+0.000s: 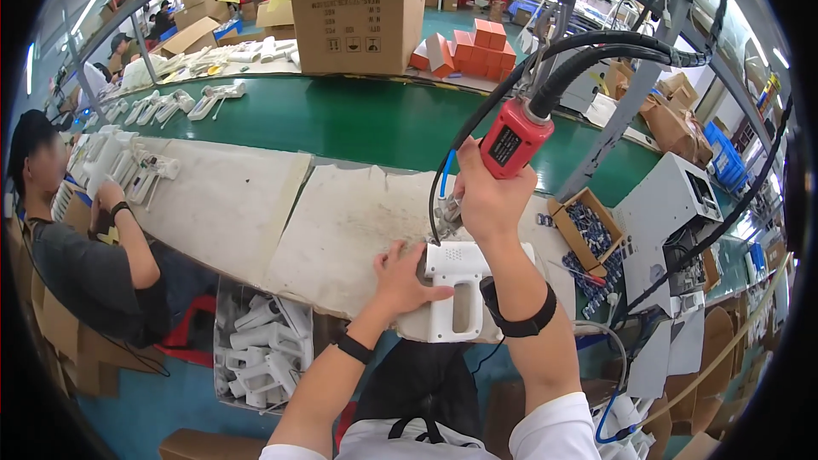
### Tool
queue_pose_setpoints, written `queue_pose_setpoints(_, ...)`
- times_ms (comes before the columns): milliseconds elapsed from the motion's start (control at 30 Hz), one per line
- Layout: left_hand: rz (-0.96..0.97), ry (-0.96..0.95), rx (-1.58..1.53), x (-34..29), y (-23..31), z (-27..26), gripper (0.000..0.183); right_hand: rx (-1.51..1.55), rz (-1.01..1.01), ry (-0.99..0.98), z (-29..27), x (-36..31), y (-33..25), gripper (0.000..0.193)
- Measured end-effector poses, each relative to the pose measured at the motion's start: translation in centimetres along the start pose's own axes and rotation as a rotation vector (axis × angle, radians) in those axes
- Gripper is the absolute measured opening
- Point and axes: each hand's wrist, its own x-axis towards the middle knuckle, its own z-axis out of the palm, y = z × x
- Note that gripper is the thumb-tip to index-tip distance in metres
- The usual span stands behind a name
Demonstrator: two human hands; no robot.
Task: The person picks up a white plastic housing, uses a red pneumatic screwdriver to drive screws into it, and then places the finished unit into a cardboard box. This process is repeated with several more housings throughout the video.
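A white plastic gun-shaped housing (454, 264) with a loop handle lies at the bench's near edge. My left hand (400, 279) holds its left side, the thumb reaching over the handle and the fingers spread along the end. Above it, my right hand (496, 200) is wrapped round a red power screwdriver (518, 138) attached to thick black hoses overhead. The tool's metal lower part points down just beyond the housing's far edge. My right hand and forearm partly cover the tip and the housing's right end, so I cannot tell whether they touch.
An open cardboard box of small dark parts (558, 215) stands right, beside a white machine (669, 196). Below the bench at left is a bin of white housings (223, 324). A co-worker (94, 264) sits left. Beyond runs a green conveyor belt (281, 115) with a large carton (356, 13) behind.
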Motion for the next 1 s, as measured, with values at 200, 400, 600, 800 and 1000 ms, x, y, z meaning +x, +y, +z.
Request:
queue_pose_setpoints(200, 0.03, 0.029, -0.035, -0.1, -0.3, 0.3, 0.098, -0.016, 0.108, 0.008, 0.6, -0.4, 3.6, 0.017)
queue_pose_setpoints(400, 0.018, 0.005, -0.002, 0.2, -0.1, 0.4, 0.095, -0.05, 0.088, -0.061, 0.6, -1.0, 3.8, 0.012)
queue_pose_setpoints(600, -0.041, 0.106, -0.03, 0.1, 0.0, 0.7, 0.109, 0.086, 0.059, -0.016, -0.1, -1.7, -4.7, 0.011)
queue_pose_setpoints(800, 0.015, 0.031, 0.026, -0.1, -0.1, 0.4, 0.114, 0.012, 0.018, -0.038, -0.1, -2.5, -2.3, 0.011)
queue_pose_setpoints(1000, 0.059, 0.026, 0.099, 0.3, -0.9, 1.7, 0.107, -0.054, 0.135, -0.084, 0.4, -3.7, 1.9, 0.01)
